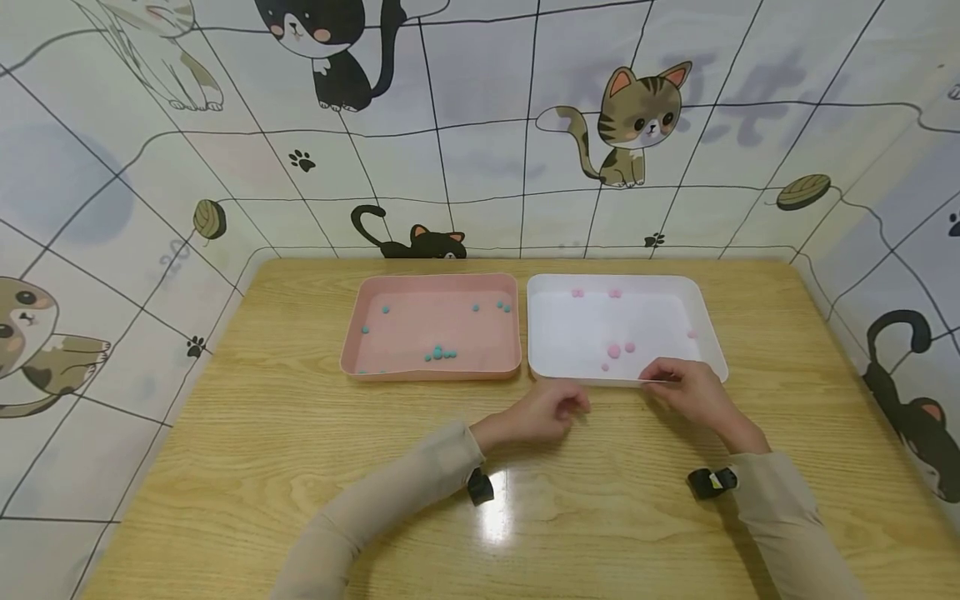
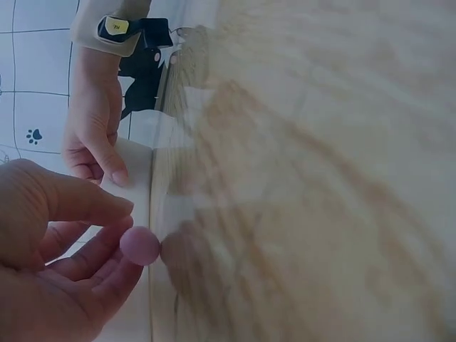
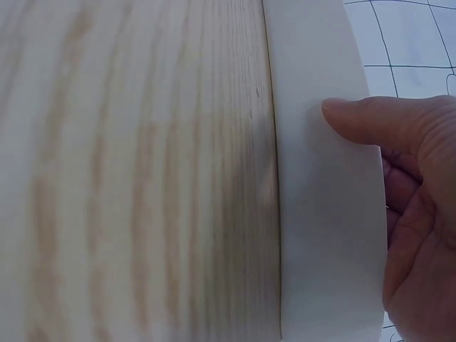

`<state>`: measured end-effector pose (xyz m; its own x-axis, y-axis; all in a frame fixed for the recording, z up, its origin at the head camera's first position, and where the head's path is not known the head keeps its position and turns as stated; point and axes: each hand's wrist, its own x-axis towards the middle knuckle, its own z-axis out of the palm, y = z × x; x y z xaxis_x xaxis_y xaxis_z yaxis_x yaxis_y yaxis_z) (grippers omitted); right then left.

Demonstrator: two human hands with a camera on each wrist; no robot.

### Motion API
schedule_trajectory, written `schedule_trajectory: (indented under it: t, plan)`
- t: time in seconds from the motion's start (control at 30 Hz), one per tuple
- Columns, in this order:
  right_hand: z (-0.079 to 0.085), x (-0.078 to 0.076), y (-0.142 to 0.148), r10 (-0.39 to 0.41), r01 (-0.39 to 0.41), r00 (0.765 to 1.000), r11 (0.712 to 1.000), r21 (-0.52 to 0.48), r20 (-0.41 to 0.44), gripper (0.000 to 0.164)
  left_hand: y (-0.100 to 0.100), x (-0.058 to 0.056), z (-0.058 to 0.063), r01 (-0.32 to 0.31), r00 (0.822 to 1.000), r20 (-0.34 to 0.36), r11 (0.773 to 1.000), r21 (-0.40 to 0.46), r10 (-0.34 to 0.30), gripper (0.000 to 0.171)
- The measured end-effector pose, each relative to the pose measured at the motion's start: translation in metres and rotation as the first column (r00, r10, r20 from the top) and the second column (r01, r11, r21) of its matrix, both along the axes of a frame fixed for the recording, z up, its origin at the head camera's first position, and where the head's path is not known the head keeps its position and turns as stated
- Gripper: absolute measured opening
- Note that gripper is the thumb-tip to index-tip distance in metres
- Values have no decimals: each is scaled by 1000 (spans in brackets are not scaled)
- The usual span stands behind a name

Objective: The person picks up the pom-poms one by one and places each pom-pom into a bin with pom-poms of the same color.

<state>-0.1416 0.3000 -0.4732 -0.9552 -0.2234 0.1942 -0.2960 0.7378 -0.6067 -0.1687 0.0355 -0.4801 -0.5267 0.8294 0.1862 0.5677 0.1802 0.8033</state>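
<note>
In the left wrist view a small pink ball sits at the curled fingertips of my left hand, apparently held there with the thumb close by. From the head view that ball is hidden; the left hand hovers just before the near wall of the white tray. My right hand grips this tray's near rim toward its right corner. Its thumb presses the outer wall, with the other fingers behind the rim. Several pink balls of differing sizes lie inside the white tray.
Left of the white tray, close beside it, stands a pink tray with several small teal balls scattered in it. Both rest on a wooden table. A cat-patterned sheet rises behind the table and at both sides.
</note>
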Motion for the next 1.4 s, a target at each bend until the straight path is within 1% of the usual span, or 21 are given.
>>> schedule_trajectory:
  t: [0.2,0.27,0.4,0.7,0.8,0.9,1.03,1.17,1.3,1.4]
  plan:
    - [1,1,-1,6,-6,1000,1000,2,-9,18,-1,0,0,-4,999,-54,998,-63,0,28]
    - [1,1,-1,6,-6,1000,1000,-2,-7,18,-1,0,1,-1,998,-59,996,-86,-4,29]
    - [1,1,-1,5,-5,1000,1000,1,-10,18,-1,0,1,7,999,-45,994,-112,-12,29]
    - [0,1,-1,13,-13,1000,1000,7,-14,19,-2,-1,1,17,1000,28,994,-110,-14,27]
    - [0,1,-2,15,-14,1000,1000,9,-15,18,-2,0,2,18,999,42,995,-94,-14,26]
    - [0,1,-2,13,-12,1000,1000,8,-15,18,0,1,6,21,997,79,998,-61,-16,25]
    - [1,0,-1,16,-16,1000,1000,5,-21,19,3,0,13,28,991,131,999,-15,-26,21]
    - [0,-1,0,27,-27,999,1000,4,-36,19,6,-3,20,35,988,150,999,37,-41,16]
    - [-1,-1,0,22,-22,999,1000,10,-30,19,8,-5,27,23,985,166,997,74,-35,15]
    - [0,0,-1,16,-16,999,1000,15,-28,19,11,-7,32,-2,985,173,996,85,-13,15]
